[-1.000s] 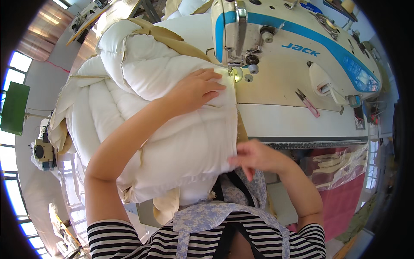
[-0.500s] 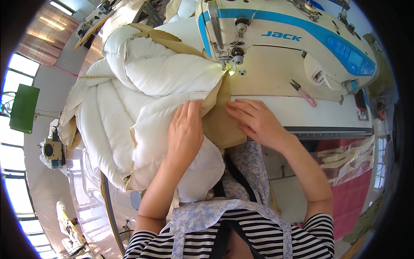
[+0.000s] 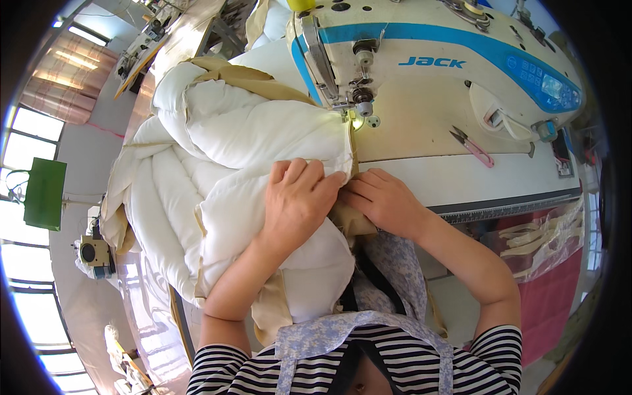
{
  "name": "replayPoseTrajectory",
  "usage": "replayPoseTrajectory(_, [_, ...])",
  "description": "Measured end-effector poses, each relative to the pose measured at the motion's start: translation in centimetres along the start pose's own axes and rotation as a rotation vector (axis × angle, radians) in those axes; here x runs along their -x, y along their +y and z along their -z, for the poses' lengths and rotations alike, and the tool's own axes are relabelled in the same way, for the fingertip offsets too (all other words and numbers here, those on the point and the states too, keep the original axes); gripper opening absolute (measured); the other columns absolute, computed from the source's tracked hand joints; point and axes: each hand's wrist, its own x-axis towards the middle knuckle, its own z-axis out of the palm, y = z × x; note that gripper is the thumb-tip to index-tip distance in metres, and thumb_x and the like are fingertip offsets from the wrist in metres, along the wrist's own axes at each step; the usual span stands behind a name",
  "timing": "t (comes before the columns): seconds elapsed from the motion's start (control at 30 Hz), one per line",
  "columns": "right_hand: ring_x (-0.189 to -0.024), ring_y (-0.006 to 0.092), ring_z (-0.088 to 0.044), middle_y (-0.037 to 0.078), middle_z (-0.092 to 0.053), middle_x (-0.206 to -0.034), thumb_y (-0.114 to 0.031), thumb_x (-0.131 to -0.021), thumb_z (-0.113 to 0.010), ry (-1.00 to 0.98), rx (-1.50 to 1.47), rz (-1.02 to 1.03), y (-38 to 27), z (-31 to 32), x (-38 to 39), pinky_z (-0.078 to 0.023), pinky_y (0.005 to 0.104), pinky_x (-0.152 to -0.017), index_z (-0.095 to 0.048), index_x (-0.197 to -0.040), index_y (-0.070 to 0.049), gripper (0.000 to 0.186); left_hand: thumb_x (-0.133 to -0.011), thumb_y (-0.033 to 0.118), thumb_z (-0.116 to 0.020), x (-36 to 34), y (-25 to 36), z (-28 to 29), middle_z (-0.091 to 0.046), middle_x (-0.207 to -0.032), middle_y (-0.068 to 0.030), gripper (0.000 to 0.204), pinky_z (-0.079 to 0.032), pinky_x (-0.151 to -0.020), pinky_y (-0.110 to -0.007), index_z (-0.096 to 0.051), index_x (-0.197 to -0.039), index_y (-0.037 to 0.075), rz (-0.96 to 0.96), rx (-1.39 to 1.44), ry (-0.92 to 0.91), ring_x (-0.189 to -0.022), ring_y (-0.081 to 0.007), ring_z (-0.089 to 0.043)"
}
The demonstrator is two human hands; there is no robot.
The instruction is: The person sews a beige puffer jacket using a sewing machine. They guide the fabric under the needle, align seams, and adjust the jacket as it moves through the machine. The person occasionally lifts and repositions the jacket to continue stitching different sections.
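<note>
Gripping fabric [image 3: 263, 131] at its edge near the machine [image 3: 421, 85], left hand [image 3: 294, 203] and right hand [image 3: 390, 204] hold fingers [image 3: 316, 174] closed.

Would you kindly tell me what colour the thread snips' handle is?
The handle is pink; it shows best in the head view.

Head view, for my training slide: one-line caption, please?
Left hand pinches the edge of white padded fabric, right hand at the same edge, beside a sewing machine.
</note>
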Motion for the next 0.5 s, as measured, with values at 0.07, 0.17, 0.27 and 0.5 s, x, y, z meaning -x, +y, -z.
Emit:
replayPoseTrajectory(0.07, [-0.099, 0.0229, -0.06, 0.006, -0.063, -0.099, -0.01, -0.077, -0.061, 0.029, 0.004, -0.033, -0.4, -0.1, 0.2, -0.05, 0.0347, -0.088, -0.069, -0.095, -0.003, 0.021, -0.076, 0.005, -0.073, 0.2, -0.3, -0.6, -0.065, -0.105, -0.0047, 0.02, -0.043, -0.098, -0.05, -0.068, -0.095, 0.008, -0.045, 0.031, -0.062, -0.105, -0.0282, -0.06])
replayPoseTrajectory(0.17, [-0.101, 0.0238, -0.06, 0.009, -0.065, -0.102, -0.01, -0.078, -0.06, 0.039, 0.034, -0.062, -0.9, -0.4, 0.7, -0.049, 0.0353, -0.089, -0.068, -0.098, 0.0, 0.024, -0.08, 0.002, -0.068, 0.2, -1.3, -2.2, -0.061, -0.131, -0.0117, 0.021, -0.036, -0.115, -0.052, -0.064, -0.1, 0.006, -0.11, 0.135, -0.182, -0.129, -0.0326, -0.054])
replayPoseTrajectory(0.27, [-0.103, 0.0245, -0.06, 0.012, -0.066, -0.107, -0.009, -0.079, -0.06, -0.009, 0.064, -0.064, -1.4, -0.2, 0.9, -0.049, 0.0353, -0.089, -0.068, -0.103, 0.003, 0.028, -0.082, 0.001, -0.065, 0.4, -1.9, -3.3, -0.065, -0.123, -0.0118, 0.025, -0.044, -0.106, -0.049, -0.063, -0.106, 0.004, -0.125, 0.178, -0.224, -0.122, -0.0316, -0.059])
replayPoseTrajectory(0.5, [-0.106, 0.0253, -0.06, 0.016, -0.067, -0.111, -0.008, -0.077, -0.061, 0.009, 0.022, -0.094, -1.6, -0.1, 0.5, -0.048, 0.0361, -0.089, -0.068, -0.104, 0.005, 0.031, -0.087, 0.0, -0.062, -1.3, -2.2, -2.7, -0.07, -0.098, -0.0077, 0.029, -0.048, -0.079, -0.038, -0.063, -0.116, 0.002, -0.065, 0.31, -0.172, -0.087, -0.0264, -0.065])
